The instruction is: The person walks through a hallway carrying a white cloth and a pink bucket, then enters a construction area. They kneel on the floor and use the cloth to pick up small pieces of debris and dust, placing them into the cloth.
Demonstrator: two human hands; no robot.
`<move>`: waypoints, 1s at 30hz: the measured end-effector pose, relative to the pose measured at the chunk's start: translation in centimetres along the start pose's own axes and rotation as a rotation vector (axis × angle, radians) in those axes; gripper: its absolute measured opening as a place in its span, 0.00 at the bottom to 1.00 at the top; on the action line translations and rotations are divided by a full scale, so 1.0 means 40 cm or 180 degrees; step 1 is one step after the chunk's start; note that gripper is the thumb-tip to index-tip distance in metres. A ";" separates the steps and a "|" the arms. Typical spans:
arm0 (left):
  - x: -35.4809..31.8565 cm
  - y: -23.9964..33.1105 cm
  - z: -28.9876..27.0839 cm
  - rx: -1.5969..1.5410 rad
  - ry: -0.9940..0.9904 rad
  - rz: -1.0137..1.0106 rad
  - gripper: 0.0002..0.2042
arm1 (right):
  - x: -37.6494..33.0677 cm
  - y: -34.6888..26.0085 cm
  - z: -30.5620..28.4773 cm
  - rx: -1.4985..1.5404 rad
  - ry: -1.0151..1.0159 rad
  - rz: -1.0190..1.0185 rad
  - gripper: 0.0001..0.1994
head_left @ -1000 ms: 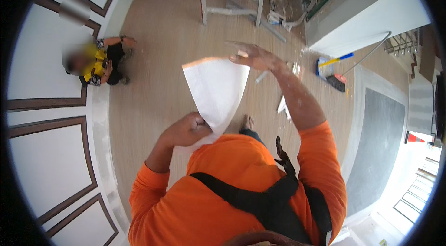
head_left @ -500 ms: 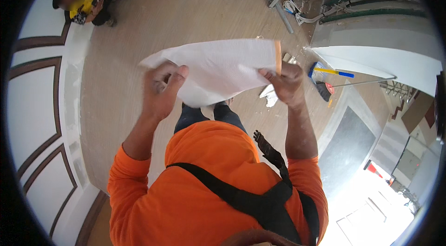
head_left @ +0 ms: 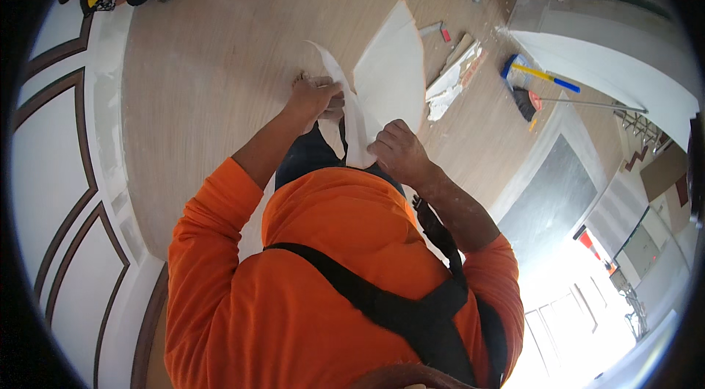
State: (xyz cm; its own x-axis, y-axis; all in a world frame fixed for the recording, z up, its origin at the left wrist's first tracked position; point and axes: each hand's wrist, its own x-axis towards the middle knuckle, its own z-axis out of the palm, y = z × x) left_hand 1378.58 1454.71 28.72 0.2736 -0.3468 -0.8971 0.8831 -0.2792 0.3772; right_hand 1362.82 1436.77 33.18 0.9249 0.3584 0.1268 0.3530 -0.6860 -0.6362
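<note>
On my feed, the left hand (head_left: 317,101) and right hand (head_left: 402,154) both pinch one white sheet (head_left: 394,66), before one orange shirt (head_left: 330,279); one broom (head_left: 524,104) and one dustpan (head_left: 512,68) sit rightward.

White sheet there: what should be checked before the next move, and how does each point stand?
1. Left hand gripping the white sheet: ok, fingers closed on its left part.
2. Right hand gripping it: ok, fingers closed at its near end.
3. Sheet flat: not ok, it is folded or curled near the hands.
4. Floor free of debris: not ok, broken white scraps lie to the right.
5. Broom apart from the hands: ok.
6. Sheet untorn: cannot tell.
</note>
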 end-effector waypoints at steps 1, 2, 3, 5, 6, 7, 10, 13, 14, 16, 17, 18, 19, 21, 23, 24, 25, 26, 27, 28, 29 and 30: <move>-0.009 0.009 0.020 -0.0030 -0.0003 -0.0227 0.21 | -0.015 0.004 0.012 0.0068 -0.0016 0.0059 0.12; 0.002 -0.012 0.025 -0.0003 -0.0045 -0.0229 0.22 | -0.028 0.009 0.023 0.0075 -0.0050 0.0103 0.13; 0.013 -0.037 0.029 0.0021 -0.0086 -0.0230 0.23 | -0.041 0.014 0.035 0.0083 -0.0086 0.0142 0.13; 0.020 -0.066 0.039 -0.0030 -0.0170 -0.0181 0.26 | -0.055 0.016 0.044 0.0405 -0.0236 0.0425 0.13; 0.016 -0.072 0.044 -0.0104 -0.0214 -0.0131 0.28 | -0.056 0.015 0.041 0.0720 -0.0350 0.0669 0.13; 0.012 -0.077 0.047 -0.0182 -0.0255 -0.0080 0.30 | -0.056 0.013 0.037 0.1033 -0.0465 0.0912 0.14; 0.015 -0.076 0.033 -0.0713 -0.0577 0.0115 0.32 | -0.050 0.017 0.009 0.2360 -0.0124 0.1770 0.25; -0.014 -0.058 0.053 -0.0713 -0.0452 0.0219 0.32 | -0.063 0.080 0.028 0.3183 0.0222 0.2683 0.32; -0.015 -0.064 0.056 -0.0761 -0.0509 0.0269 0.32 | -0.036 0.092 0.025 0.2933 0.0295 0.2801 0.28; -0.013 -0.082 0.062 -0.0858 -0.0622 0.0372 0.32 | -0.011 0.104 0.044 0.3449 0.0356 0.2838 0.24; -0.022 -0.076 0.065 -0.0858 -0.0707 0.0371 0.31 | 0.006 0.103 0.047 0.3708 0.0380 0.2854 0.23; -0.035 -0.067 0.069 -0.0858 -0.0793 0.0371 0.30 | 0.026 0.091 0.032 0.3648 0.0341 0.2876 0.18; -0.045 -0.061 0.070 -0.0857 -0.0878 0.0370 0.29 | 0.028 0.094 0.030 0.3547 0.0212 0.2934 0.16; -0.045 -0.073 0.070 -0.0922 -0.0940 0.0284 0.24 | 0.021 0.106 0.031 0.3317 -0.0066 0.3050 0.14; -0.061 -0.068 0.080 -0.1247 -0.0928 0.0187 0.21 | 0.015 0.100 0.046 0.3763 0.0274 0.3233 0.13; -0.082 -0.058 0.091 -0.1540 -0.0885 0.0130 0.20 | 0.015 0.095 0.048 0.3978 0.0456 0.3316 0.13; -0.097 -0.051 0.099 -0.1831 -0.0845 0.0069 0.20 | 0.014 0.089 0.044 0.4184 0.0637 0.3333 0.13; -0.099 -0.066 0.102 -0.1516 -0.0811 0.0288 0.19 | 0.019 0.077 0.037 0.4392 0.0799 0.3335 0.13; -0.093 -0.091 0.106 -0.1193 -0.0761 0.0478 0.18 | 0.022 0.069 0.034 0.4617 0.0969 0.3354 0.13; -0.086 -0.107 0.107 -0.0869 -0.0705 0.0665 0.18 | 0.014 0.081 0.048 0.4586 0.0931 0.3386 0.13; -0.094 -0.103 0.111 -0.0771 -0.0653 0.0742 0.18 | 0.016 0.076 0.047 0.4602 0.0956 0.3376 0.13; -0.104 -0.093 0.117 -0.0672 -0.0600 0.0817 0.18 | 0.020 0.069 0.043 0.4619 0.0981 0.3366 0.13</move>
State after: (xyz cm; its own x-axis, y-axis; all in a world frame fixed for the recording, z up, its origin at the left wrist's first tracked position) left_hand 1372.38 1452.98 32.11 0.4385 -0.5455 -0.7142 0.8594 0.0220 0.5109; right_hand 1364.30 1436.24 30.23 0.7024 -0.0447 -0.7103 -0.5655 0.5710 -0.5951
